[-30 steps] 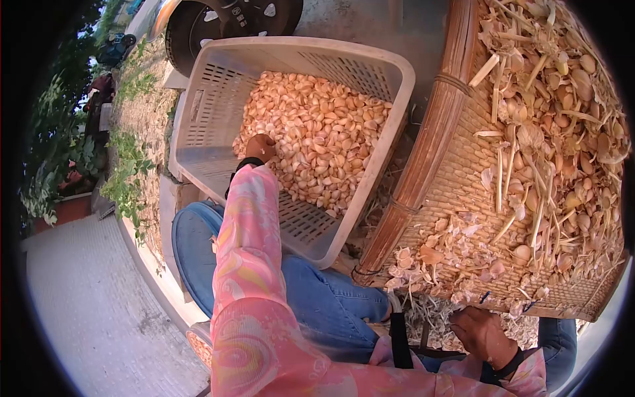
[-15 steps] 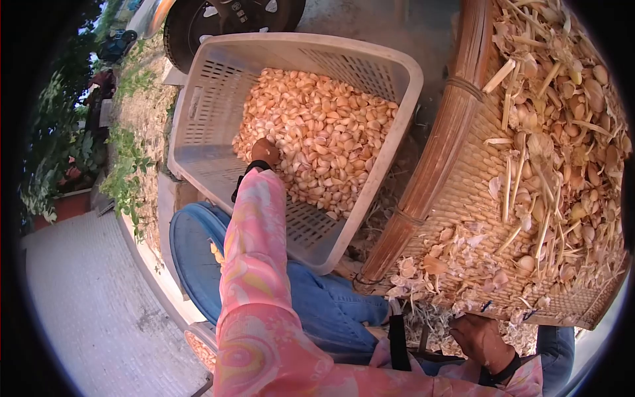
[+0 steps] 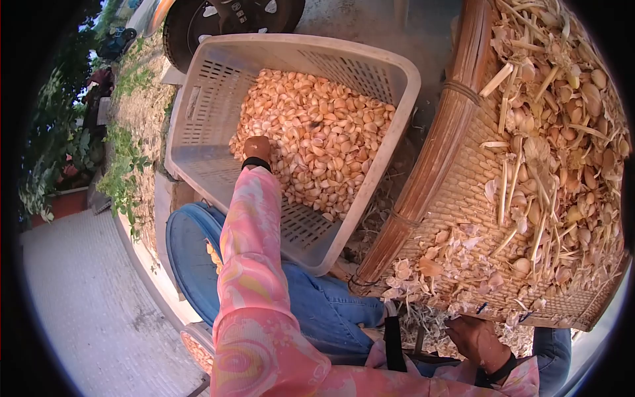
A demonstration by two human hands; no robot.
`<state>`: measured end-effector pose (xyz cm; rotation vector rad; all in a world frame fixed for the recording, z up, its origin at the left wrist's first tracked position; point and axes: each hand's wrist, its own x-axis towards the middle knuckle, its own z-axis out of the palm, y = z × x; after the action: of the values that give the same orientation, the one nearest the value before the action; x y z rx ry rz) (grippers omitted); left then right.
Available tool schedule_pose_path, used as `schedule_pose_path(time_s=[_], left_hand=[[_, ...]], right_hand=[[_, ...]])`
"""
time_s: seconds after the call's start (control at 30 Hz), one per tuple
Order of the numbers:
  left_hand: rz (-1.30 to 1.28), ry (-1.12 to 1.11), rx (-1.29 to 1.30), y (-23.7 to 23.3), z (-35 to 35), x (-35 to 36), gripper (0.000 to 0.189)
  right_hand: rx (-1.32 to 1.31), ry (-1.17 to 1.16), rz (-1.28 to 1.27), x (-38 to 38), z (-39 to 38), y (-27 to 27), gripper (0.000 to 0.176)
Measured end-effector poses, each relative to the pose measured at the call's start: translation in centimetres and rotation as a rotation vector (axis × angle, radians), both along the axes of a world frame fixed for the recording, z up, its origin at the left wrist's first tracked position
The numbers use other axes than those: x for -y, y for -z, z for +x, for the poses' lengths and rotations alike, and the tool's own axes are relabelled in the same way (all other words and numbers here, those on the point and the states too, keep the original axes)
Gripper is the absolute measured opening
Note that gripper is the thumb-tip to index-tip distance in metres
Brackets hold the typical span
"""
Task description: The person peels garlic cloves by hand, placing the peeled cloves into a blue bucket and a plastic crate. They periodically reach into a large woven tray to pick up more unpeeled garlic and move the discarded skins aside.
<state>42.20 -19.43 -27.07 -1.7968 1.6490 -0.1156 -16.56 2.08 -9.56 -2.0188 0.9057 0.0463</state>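
Observation:
My left hand [image 3: 257, 148] reaches into a pale plastic crate [image 3: 301, 44] and touches the near left side of a pile of garlic cloves [image 3: 317, 132]. Its fingers point down and are hidden, so any held clove cannot be made out. Below the lower edge of a woven basket [image 3: 456, 198], my right hand [image 3: 479, 341] is curled close against the rim. What it holds, if anything, is hidden. Cloves, dry stalks and loose skins [image 3: 529, 172] lie on the basket. Both arms have pink patterned sleeves with dark bands at the wrists.
A blue round lid or tub [image 3: 192, 258] stands left of my jeans-covered leg. A black wheel [image 3: 231, 26] is behind the crate. Garlic skins litter the ground under the basket. A container of cloves [image 3: 197, 351] shows at the lower left, with plants and paving beyond.
My left hand has moved slightly left within the crate, at the edge of the cloves. A small dark spot now shows on the pile. My right hand has barely moved.

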Motion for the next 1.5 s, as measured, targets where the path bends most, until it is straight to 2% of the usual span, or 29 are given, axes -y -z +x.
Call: schedule_pose_path(time_s=[0.07, 0.17, 0.2, 0.27, 0.37, 0.5, 0.6, 0.67, 0.7, 0.73, 0.83, 0.93, 1.13, 1.23, 1.3, 1.5], left_hand=[[0.056, 0.013, -0.055, -0.8, -0.6, 0.7, 0.017], [-0.593, -0.881, -0.91, 3.6, 1.0, 0.4, 0.021], [-0.578, -0.899, -0.933, 3.5, 0.8, 0.4, 0.025], [-0.624, -0.789, -0.918, 3.4, 0.2, 0.5, 0.024], [-0.577, -0.747, -0.923, 2.5, -0.6, 0.9, 0.023], [-0.503, -0.717, -0.938, 2.0, -1.7, 1.2, 0.019], [-0.39, -0.837, -1.022, 0.9, -2.0, 1.8, 0.019], [-0.15, -0.176, -0.552, -1.3, -1.8, 2.0, 0.02], [-0.033, 0.144, -0.303, -2.9, -1.8, 2.0, 0.021], [-0.051, 0.101, -0.471, -4.6, -1.9, 1.8, 0.018], [-0.681, -1.322, -1.615, -9.5, -4.9, 3.4, 0.016], [-0.72, -1.172, -1.848, -13.8, -5.9, 3.1, 0.016], [-0.647, -0.917, -2.281, -22.7, -8.2, -3.0, 0.016], [-0.667, -0.831, -2.333, -27.1, -8.5, -9.8, 0.021], [-0.789, -0.81, -2.173, -28.8, -8.7, -14.9, 0.017], [-0.894, -1.105, -1.585, -26.1, -4.4, -27.2, 0.009]], right_hand=[[-0.015, -0.006, 0.003, 0.0, 0.0, 0.1, 0.015], [-0.038, -0.011, 0.006, 0.4, 0.4, -0.3, 0.015], [-0.036, 0.002, 0.003, 0.4, 0.4, -0.4, 0.015], [-0.031, 0.029, -0.002, 0.4, 0.4, -0.3, 0.015], [-0.062, -0.067, 0.069, 0.2, -0.1, 0.0, 0.028], [-0.111, -0.058, 0.074, 0.5, 0.2, -0.4, 0.024], [-0.095, -0.021, 0.035, 0.5, 0.3, -0.5, 0.019], [-0.06, 0.041, 0.039, 0.6, 0.6, -0.8, 0.015], [-0.052, -0.003, 0.006, 0.5, 0.4, -0.8, 0.014], [-0.044, -0.045, -0.029, 0.3, 0.2, -0.6, 0.013], [-0.056, -0.066, -0.062, -0.5, -0.1, -1.0, 0.009], [-0.035, 0.021, -0.075, -0.6, 0.9, -2.5, 0.004], [-0.029, -0.107, -0.191, -1.7, 0.9, -2.3, 0.005], [-0.024, -0.142, -0.218, -2.6, 0.9, -3.1, 0.007], [-0.03, -0.143, -0.248, -2.8, 1.0, -3.3, 0.007], [-0.061, -0.228, -0.255, -4.2, 0.4, -2.6, 0.008]])
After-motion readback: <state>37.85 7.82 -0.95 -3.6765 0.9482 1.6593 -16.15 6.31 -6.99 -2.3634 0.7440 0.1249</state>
